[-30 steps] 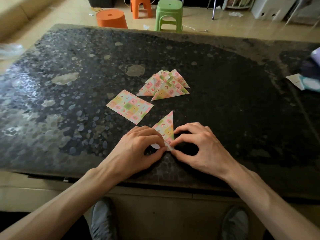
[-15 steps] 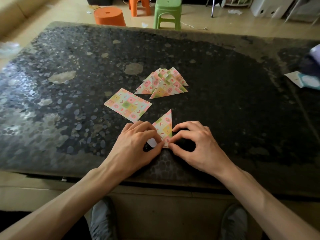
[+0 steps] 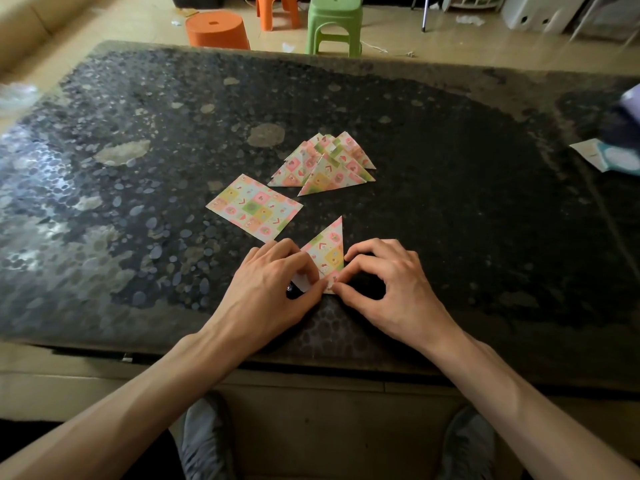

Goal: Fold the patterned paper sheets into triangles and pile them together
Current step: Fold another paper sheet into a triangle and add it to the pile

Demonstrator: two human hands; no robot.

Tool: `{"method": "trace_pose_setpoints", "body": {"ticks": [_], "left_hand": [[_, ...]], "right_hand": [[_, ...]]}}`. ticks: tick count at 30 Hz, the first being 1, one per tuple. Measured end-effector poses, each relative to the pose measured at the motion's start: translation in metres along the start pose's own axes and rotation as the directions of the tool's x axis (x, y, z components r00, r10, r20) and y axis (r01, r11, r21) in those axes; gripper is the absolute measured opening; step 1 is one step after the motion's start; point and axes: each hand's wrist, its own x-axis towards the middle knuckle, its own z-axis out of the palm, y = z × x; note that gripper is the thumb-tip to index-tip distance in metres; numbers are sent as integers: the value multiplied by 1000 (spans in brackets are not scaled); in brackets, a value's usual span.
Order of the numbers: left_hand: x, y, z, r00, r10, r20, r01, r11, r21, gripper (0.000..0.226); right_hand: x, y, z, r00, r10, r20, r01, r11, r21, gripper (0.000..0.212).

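Head view: left hand (image 3: 273, 289) and right hand (image 3: 391, 289) both pinch the near corner of a patterned triangle (image 3: 329, 251), fingers curled, thumbs against forefingers. It lies on the dark table (image 3: 450, 202) near the front edge. An unfolded sheet (image 3: 254, 207) lies flat just beyond the left hand. A pile of folded triangles (image 3: 325, 164) sits further back, near the sheet. An orange stool (image 3: 216, 29) and a green stool (image 3: 334, 22) stand on the floor behind the table.

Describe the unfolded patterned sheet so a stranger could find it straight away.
Start at the dark speckled table. Near its middle, left of the pile of folded triangles and just beyond the left hand, lies the unfolded sheet. It alone is a flat square; the pile and the piece being folded are triangles.
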Motion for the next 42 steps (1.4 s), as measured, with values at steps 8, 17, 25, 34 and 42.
{"method": "trace_pose_setpoints", "body": {"ticks": [8,17,25,34,42], "left_hand": [[1,2,0,1000,4,-11,-4,1000,16,30],[2,3,-1,999,-40,2,40,999,0,25],[3,4,0,998,-55,5,55,998,-7,21],[3,5,-1,998,-62,14,63,998,-11,22],[2,6,-2,997,-68,26,68,998,-2,21]], "right_hand": [[-1,0,2,1000,1,-13,-1,1000,-1,13],[-3,1,3,1000,-17,-10,17,1000,3,16],[-1,2,2,1000,-14,-2,14,1000,6,22],[-2,-1,4,1000,5,-22,-5,1000,7,16],[-2,-2,6,999,17,-32,-17,1000,1,15]]}}
